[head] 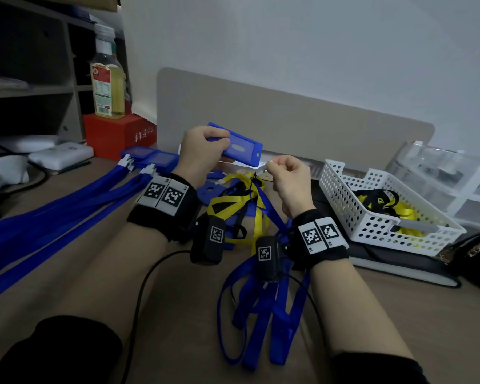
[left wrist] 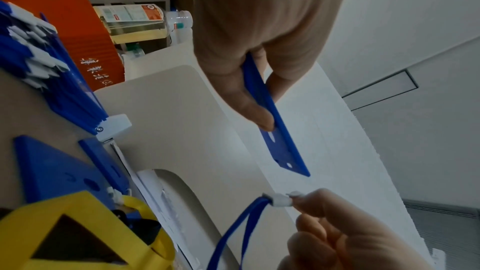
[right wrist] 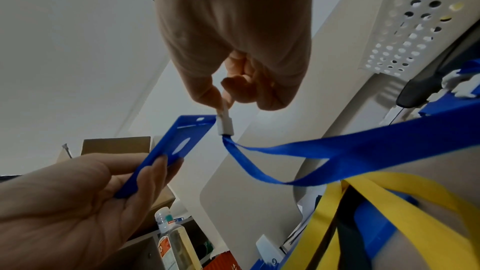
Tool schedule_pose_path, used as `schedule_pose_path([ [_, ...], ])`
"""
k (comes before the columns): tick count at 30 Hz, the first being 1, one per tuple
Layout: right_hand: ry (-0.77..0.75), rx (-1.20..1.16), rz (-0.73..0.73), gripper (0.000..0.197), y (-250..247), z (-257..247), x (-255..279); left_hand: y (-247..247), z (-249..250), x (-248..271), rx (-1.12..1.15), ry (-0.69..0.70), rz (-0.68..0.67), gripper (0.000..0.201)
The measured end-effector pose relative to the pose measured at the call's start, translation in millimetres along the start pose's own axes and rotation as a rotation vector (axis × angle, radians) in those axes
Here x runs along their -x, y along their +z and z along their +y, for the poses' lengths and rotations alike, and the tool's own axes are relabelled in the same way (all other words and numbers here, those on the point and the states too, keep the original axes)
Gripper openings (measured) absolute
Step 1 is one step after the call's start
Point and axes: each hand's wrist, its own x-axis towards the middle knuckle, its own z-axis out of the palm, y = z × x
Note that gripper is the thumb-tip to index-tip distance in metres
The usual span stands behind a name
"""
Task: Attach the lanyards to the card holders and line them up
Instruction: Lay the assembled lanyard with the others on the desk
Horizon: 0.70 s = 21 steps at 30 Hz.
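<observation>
My left hand (head: 203, 151) grips the card holder (head: 240, 146) — my right hand (head: 287, 178) pinches the lanyard clip (right wrist: 224, 123); I should aim squarely at the slot.

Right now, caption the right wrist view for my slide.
Right hand pinches a blue lanyard's white clip beside the blue card holder held by the left hand.

Two hands raised above the desk: left hand (head: 203, 153) with one blue card holder (head: 240, 146), right hand (head: 288, 180) with one white clip (head: 262, 169) on one blue lanyard (right wrist: 337, 149). At left, one row of finished blue holders with lanyards (head: 150, 160), too overlapped for a sure count. One heap of yellow and black lanyards (head: 241, 206). One white perforated basket (head: 372, 225), one bottle (head: 107, 79), one red box (head: 119, 134).
</observation>
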Motion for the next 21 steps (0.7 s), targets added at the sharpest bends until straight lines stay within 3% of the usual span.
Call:
schedule_pose_path([
  [21, 0.026, -0.196, 0.001, 0.018, 2.7, -0.8, 4.1, 4.7, 3.1, 7.2, -0.014, -0.106, -0.029, 0.018],
])
